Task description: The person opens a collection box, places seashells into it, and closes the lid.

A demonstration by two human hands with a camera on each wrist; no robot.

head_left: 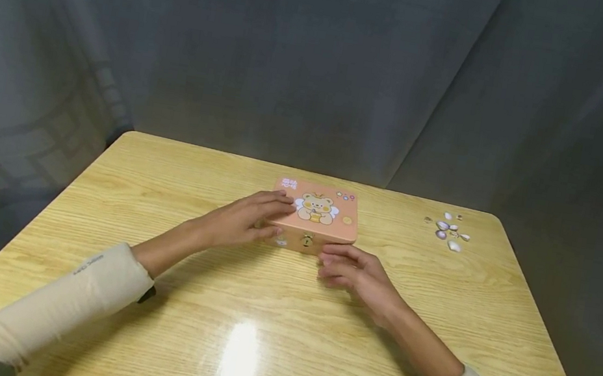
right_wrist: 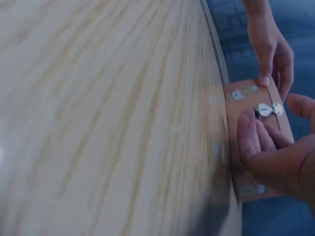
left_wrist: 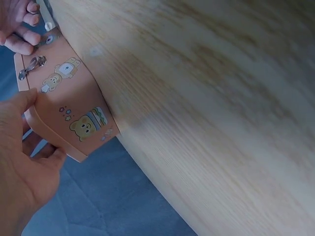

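Where grey fabric walls enclose a pale wooden table, a pink bear-print box sits mid-table. Left hand grips the box's left end; right hand, fingers loosely extended, touches the front by the latch. Small shells lie far right.

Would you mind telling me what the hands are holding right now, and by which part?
The left hand grips the pink box by its left end; the right hand only touches the front by the latch.
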